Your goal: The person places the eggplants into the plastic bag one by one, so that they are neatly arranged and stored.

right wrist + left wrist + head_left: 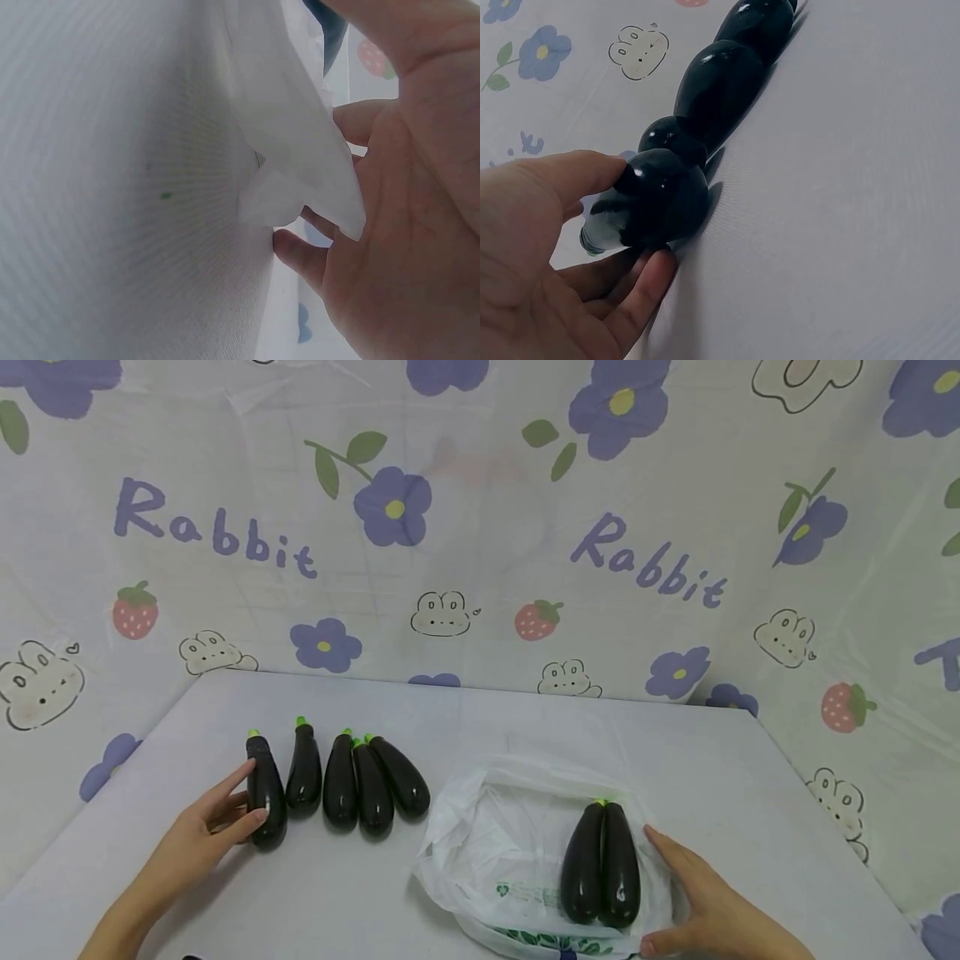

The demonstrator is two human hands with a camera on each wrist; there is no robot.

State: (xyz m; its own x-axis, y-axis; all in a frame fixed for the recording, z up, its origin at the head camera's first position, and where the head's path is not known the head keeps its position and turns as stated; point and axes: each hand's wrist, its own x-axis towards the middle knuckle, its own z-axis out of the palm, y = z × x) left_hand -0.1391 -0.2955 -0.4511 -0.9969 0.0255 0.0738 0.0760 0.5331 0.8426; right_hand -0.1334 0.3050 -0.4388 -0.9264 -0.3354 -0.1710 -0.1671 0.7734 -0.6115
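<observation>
Several dark, glossy eggplants with green stem tips lie on the left side of the table. My left hand [198, 843] holds the leftmost eggplant [267, 793], its thumb and fingers on that eggplant's sides. In the left wrist view this eggplant [660, 199] sits between thumb and fingers, low over the table. A white plastic bag [487, 860] with green print lies spread with its mouth wide; two eggplants [621, 868] are side by side in its right part. My right hand [712, 902] rests at the bag's right edge, fingers extended. In the right wrist view, thin bag plastic [292, 135] lies against that hand.
Four more eggplants [340, 785] form a row right of the held one, between it and the bag. The white table [360, 893] ends at a printed cloth backdrop [480, 552]. A small dark object [192, 957] shows at the bottom edge.
</observation>
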